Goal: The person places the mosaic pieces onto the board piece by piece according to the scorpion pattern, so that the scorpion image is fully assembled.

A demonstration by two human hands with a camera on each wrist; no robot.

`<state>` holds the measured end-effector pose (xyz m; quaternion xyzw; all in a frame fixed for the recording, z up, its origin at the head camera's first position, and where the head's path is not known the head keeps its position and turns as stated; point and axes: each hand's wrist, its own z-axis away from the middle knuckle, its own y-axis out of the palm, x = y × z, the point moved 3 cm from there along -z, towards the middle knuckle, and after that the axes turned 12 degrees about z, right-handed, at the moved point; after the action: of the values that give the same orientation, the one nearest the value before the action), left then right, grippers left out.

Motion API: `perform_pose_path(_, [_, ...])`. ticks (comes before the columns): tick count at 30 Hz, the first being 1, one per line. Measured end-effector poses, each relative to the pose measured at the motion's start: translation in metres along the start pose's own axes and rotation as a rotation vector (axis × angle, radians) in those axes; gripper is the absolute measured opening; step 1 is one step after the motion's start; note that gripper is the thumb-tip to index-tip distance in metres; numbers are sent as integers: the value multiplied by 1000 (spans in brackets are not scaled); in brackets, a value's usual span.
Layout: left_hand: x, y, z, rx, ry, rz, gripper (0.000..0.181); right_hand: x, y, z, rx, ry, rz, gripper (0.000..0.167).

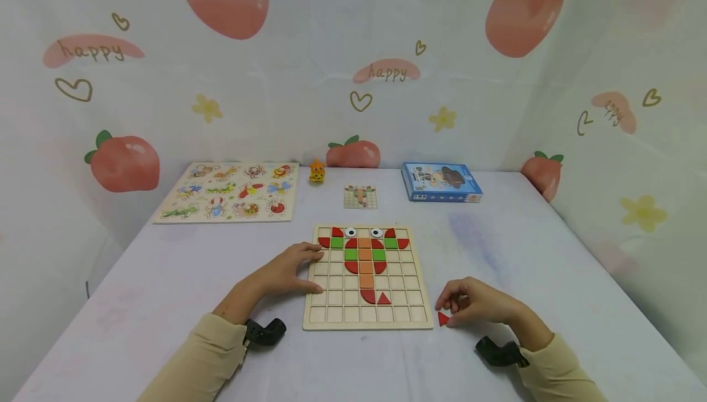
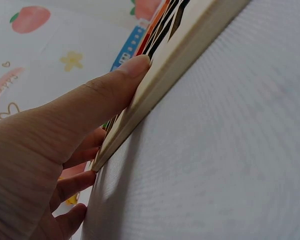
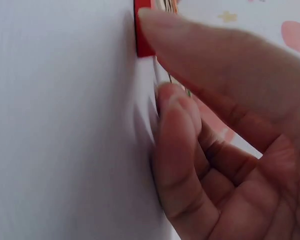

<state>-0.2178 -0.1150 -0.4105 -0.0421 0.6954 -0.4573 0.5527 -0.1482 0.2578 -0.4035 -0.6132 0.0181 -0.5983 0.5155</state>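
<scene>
A square wooden grid board (image 1: 409, 282) lies in the middle of the table, with red, green and orange pieces and two eye pieces forming a pattern in its cells. My left hand (image 1: 283, 270) rests on the board's left side, thumb and fingers spread along the edge. Off the board's lower right corner, a small red triangle (image 1: 444, 319) lies on the table beside my right hand (image 1: 482, 302). The right thumb tip touches that triangle, while the bent fingers stay apart from it in the right wrist view. Another red triangle (image 1: 383, 299) sits low on the board.
Behind the board lies a small pattern card (image 1: 353, 203). An insect picture board (image 1: 256, 213) is at the back left, near a small orange toy figure (image 1: 317, 172). A blue box (image 1: 442, 196) stands at the back right, before a printed cloth wall.
</scene>
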Motion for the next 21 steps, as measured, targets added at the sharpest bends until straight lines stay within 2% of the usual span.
perform_pose_path(8, [0, 0, 1, -3, 1, -5, 78, 2, 5, -4, -14, -83, -18, 24])
perform_pose_path(16, [0, 0, 1, -5, -2, -11, 78, 10, 8, -8, -67, -123, 40, 21])
perform_pose_path(21, [0, 0, 0, -3, -8, -4, 78, 9, 7, -6, -91, -93, 29, 21])
